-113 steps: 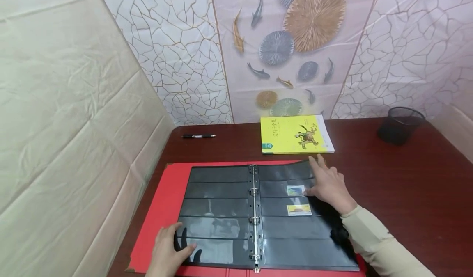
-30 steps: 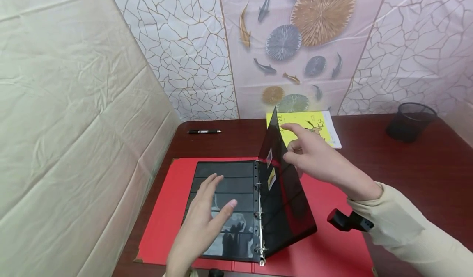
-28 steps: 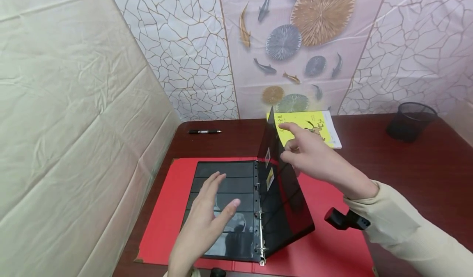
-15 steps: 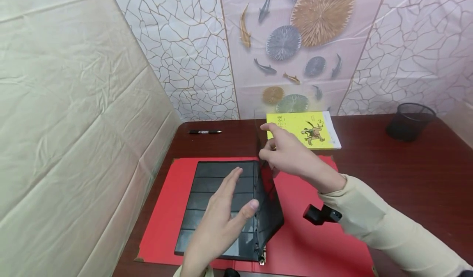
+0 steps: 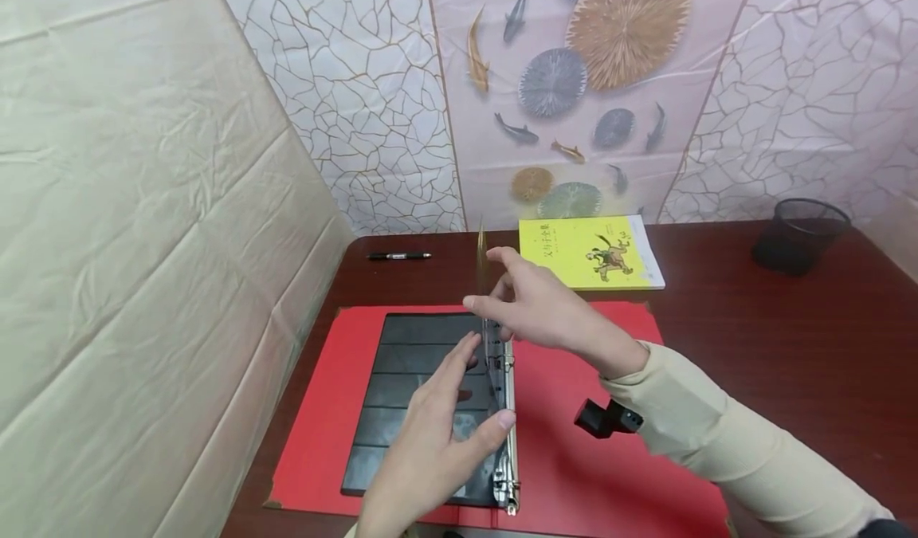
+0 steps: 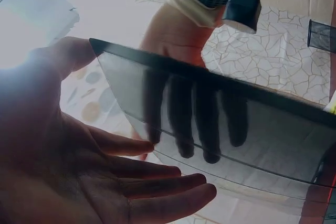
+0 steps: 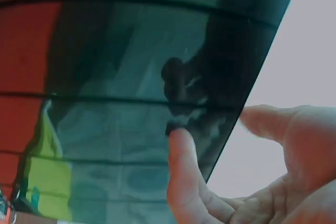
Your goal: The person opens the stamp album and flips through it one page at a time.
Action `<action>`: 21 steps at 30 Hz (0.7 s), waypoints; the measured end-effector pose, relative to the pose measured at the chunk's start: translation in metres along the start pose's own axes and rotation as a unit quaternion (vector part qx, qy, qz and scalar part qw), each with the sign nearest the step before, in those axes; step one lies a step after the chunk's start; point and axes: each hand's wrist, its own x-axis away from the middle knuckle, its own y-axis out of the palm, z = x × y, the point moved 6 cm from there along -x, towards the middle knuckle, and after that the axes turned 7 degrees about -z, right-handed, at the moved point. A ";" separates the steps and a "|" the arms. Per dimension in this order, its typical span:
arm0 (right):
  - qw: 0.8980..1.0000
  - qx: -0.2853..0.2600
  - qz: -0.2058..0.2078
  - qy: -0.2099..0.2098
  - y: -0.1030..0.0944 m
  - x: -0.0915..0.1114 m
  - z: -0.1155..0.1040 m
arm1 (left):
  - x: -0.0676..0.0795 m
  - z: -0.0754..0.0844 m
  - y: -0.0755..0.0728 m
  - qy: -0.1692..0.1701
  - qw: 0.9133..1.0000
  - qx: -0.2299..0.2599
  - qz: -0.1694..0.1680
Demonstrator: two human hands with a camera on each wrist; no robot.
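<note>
An open red stamp album lies on the desk, with a black strip-pocket page flat on its left side. Another dark, see-through page stands almost upright along the metal ring spine, seen nearly edge-on in the head view. My right hand pinches its outer edge, thumb on one face and index finger on the other. My left hand hovers over the flat page, fingers extended and thumb spread. In the left wrist view the left thumb is right at a corner of the raised page.
Behind the album lies a yellow book. A black pen is at the back left, and a black mesh holder at the back right. A patterned cloth hangs behind the desk.
My right hand has lifted the right-hand page with its two stamps and swung it leftward to nearly upright. My left hand has risen off the left page and shifted right towards the spine.
</note>
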 end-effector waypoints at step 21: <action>0.985 0.158 0.028 0.058 -0.023 -0.006 0.132 | 0.029 -0.001 -0.028 0.130 0.983 -0.023 0.126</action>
